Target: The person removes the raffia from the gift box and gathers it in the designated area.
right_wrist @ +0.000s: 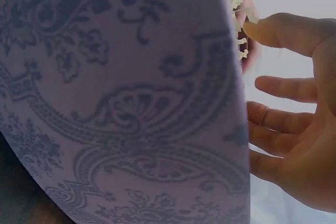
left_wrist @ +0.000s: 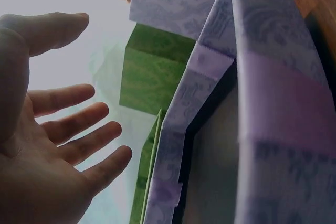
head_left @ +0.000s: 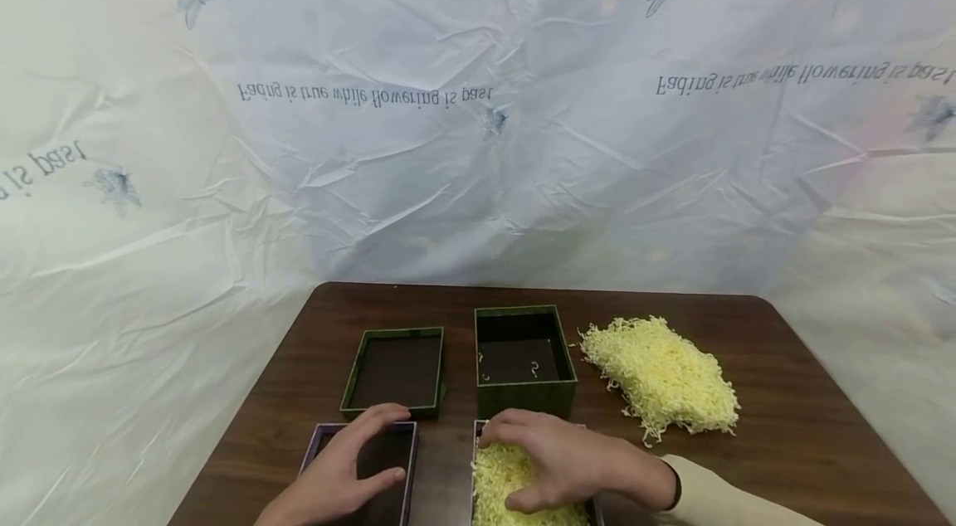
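My left hand [head_left: 347, 468] hovers over a shallow purple lid [head_left: 411, 472] at the front left, its fingers spread and nothing held. In the left wrist view that lid shows patterned sides and a ribbon band [left_wrist: 286, 103], with the fingers clear of it. At the front middle stands a purple patterned box [right_wrist: 131, 103] filled with pale yellow shredded paper [head_left: 496, 480]. Over this filling is my right hand [head_left: 556, 455], fingers apart and thumb out to the side. A few paper shreds [right_wrist: 239, 9] stick up over the rim near the right thumb.
Behind the purple pieces are a shallow green lid [head_left: 399, 368] and a deep green box [head_left: 526, 399] with a few stray shreds inside. A loose heap of yellow shredded paper [head_left: 665, 377] lies at right on the dark wooden table [head_left: 284, 393]. White printed sheeting [head_left: 418, 177] surrounds the table.
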Available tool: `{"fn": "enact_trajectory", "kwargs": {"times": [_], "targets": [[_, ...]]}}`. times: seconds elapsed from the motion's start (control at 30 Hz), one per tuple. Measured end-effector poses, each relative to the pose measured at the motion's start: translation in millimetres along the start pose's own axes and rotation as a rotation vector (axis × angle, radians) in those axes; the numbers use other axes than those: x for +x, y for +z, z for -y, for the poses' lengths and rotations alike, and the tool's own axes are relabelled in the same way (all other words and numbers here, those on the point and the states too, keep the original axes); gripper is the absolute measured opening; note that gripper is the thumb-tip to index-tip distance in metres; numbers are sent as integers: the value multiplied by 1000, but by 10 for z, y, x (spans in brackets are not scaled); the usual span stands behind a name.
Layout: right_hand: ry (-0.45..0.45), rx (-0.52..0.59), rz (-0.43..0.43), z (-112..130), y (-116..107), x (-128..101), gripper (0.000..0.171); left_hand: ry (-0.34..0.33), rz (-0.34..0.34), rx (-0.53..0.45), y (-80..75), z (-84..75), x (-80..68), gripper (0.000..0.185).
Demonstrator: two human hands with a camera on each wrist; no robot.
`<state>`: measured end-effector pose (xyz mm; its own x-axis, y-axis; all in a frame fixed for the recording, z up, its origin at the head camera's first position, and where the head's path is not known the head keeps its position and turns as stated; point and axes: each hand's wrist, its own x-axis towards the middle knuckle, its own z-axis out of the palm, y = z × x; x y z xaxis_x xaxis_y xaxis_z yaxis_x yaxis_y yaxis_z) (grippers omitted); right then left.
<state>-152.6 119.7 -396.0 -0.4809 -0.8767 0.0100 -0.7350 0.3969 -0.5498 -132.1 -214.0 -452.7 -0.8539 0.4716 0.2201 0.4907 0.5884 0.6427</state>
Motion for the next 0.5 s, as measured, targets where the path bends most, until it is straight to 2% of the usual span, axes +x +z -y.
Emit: {"fn": "enact_trajectory", "kwargs": {"times": [0.1, 0.27, 0.4, 0.5], "targets": [[-22, -36, 10, -7, 22, -39, 53, 16, 37, -22, 34, -24, 22, 52], [-81, -134, 18, -40, 66, -109, 59, 64, 62, -33, 97, -50, 47, 54], [-116, -194, 6, -59, 95, -149, 64, 57, 112, -85, 137, -68, 67, 55], [-122, -163, 21, -69, 108, -167, 64, 39, 175, -137, 163, -72, 78, 56]]}}
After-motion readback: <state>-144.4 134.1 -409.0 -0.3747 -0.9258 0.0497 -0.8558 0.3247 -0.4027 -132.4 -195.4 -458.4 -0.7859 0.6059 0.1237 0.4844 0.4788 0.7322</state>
